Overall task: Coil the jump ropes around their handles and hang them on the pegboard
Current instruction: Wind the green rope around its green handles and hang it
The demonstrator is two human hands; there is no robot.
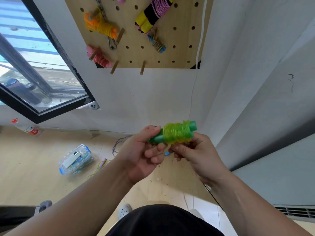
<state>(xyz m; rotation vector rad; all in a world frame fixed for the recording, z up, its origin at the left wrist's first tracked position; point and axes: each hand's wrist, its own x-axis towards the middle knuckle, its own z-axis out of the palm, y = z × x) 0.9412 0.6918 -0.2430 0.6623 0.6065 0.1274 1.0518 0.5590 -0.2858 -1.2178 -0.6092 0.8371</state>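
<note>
The green rope point(175, 133) is held in mid-air between both hands, in front of the white wall and below the pegboard point(136, 55). Its yellow-green cord is coiled tightly round the two green handles, which lie side by side and stick out at each end. The left hand point(144, 150) grips the left end of the handles, thumb on top and fingers curled beneath. The right hand point(192, 150) holds the coil's lower right side with curled fingers.

Four wound ropes hang on the board: an orange one point(100, 26), a purple one point(151, 14) with yellow and black handles, a small blue one point(157, 43) and a pink one point(98, 57). Two pegs point(114, 67) along the bottom row are bare.

On the floor point(34, 167) to the left lies a clear box point(65, 160) with blue clips, lid on, holding a flat white device and a tangle of coloured cords. A loose yellow cord point(102, 165) lies just right of it.
</note>
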